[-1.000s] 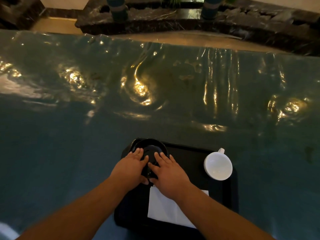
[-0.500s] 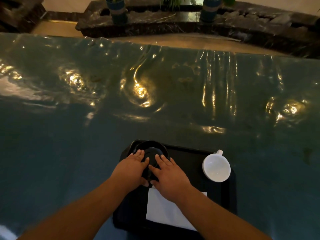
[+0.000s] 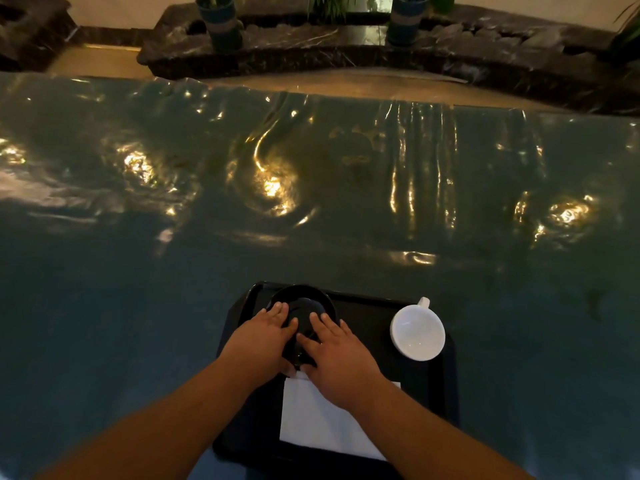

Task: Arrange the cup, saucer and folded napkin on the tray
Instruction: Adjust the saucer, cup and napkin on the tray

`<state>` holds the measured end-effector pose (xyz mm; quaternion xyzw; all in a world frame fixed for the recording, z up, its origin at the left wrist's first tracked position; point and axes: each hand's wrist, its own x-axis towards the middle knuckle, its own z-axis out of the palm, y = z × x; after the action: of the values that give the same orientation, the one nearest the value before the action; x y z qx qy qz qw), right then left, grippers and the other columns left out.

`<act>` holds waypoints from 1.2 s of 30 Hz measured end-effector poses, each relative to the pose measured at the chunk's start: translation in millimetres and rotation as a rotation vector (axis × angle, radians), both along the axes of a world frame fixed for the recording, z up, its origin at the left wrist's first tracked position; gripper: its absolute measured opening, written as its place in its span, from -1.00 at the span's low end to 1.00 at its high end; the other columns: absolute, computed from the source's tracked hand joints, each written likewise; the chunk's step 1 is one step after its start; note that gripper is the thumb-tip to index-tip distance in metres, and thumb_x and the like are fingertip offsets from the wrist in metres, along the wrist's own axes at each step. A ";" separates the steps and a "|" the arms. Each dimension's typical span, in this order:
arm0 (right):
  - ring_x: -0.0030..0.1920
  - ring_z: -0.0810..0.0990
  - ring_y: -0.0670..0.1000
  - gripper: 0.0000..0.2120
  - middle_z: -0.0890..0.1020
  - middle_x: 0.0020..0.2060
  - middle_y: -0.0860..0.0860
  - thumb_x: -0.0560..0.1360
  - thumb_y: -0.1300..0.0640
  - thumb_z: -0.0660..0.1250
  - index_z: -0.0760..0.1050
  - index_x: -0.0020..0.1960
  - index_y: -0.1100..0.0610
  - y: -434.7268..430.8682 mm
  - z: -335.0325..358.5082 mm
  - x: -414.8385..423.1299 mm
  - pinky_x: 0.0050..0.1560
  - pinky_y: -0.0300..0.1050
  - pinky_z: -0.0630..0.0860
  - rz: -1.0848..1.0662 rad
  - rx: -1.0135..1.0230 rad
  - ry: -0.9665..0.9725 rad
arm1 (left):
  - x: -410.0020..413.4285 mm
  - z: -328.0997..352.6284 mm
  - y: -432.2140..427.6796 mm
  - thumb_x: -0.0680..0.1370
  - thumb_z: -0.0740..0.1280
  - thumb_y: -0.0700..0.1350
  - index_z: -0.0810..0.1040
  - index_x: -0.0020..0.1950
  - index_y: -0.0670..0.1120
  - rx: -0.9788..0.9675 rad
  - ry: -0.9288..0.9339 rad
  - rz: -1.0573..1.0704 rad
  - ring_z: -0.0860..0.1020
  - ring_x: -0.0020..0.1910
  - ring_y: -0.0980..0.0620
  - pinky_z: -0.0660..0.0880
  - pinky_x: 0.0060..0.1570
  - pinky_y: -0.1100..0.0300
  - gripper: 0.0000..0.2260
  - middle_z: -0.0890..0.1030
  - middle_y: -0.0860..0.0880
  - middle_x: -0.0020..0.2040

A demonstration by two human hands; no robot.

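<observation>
Both hands are down on the black saucer (image 3: 300, 308) at the tray's far left corner. The left hand (image 3: 258, 341) lies flat over the saucer's left side, fingers spread and pointing away, fingertips on the rim area. The right hand (image 3: 341, 355) mirrors it on the right side, palm down, fingers splayed, thumb tucked in toward the left thumb. The 2 thumbs nearly meet at the saucer's near edge. Neither hand is curled round anything: they press or rest on the saucer from above, open, side by side.

The saucer sits inside the black tray (image 3: 367, 306), against its far rim. The white cup (image 3: 417, 332) stands upright on the tray's right side, well apart from the saucer, mouth up, its handle pointing to the far side. The white napkin (image 3: 311, 417) lies flat on the tray's near part, just below the hands, the right wrist crossing its far right corner.

The tray rests on a table (image 3: 138, 306) covered in a glossy, rippled sheet catching warm light spots. Beyond the table, 2 plant pots (image 3: 223, 26) stand on a dark stone ledge.
</observation>
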<state>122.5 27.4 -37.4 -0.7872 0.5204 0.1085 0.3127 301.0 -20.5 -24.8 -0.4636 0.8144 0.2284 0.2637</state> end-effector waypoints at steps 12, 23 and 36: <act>0.66 -0.15 0.11 -0.45 -0.08 0.68 0.07 0.71 -0.15 0.11 0.11 0.66 -0.10 8.4 2.5 -18.6 0.55 0.10 -0.24 -0.029 0.008 0.006 | -21.1 2.1 4.1 0.59 0.32 0.23 0.00 0.67 -0.04 -0.007 -0.010 -0.042 -0.12 0.65 -0.10 -0.14 0.58 0.02 -0.20 -0.10 -0.17 0.68; 0.66 -0.15 0.11 -0.45 -0.08 0.68 0.08 0.71 -0.16 0.08 0.09 0.66 -0.09 18.1 1.9 -34.7 0.59 0.13 -0.20 -0.043 -0.004 0.034 | -40.2 3.6 8.2 0.55 0.35 0.27 0.03 0.67 -0.02 -0.008 -0.010 -0.069 -0.10 0.65 -0.09 -0.12 0.58 0.03 -0.16 -0.07 -0.16 0.68; 0.65 -0.01 0.22 -0.43 0.05 0.67 0.15 0.70 -0.06 0.17 0.08 0.66 -0.03 15.3 19.8 -37.1 0.61 0.26 -0.01 -0.037 0.043 0.112 | -61.7 11.4 3.8 0.51 0.34 0.33 0.16 0.65 -0.06 0.010 -0.114 -0.126 0.04 0.64 -0.14 0.04 0.59 -0.04 -0.16 0.06 -0.19 0.67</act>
<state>85.4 42.8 -17.6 -0.7630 0.5492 0.1578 0.3020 239.3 -16.7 -13.4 -0.4226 0.8244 0.1889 0.3258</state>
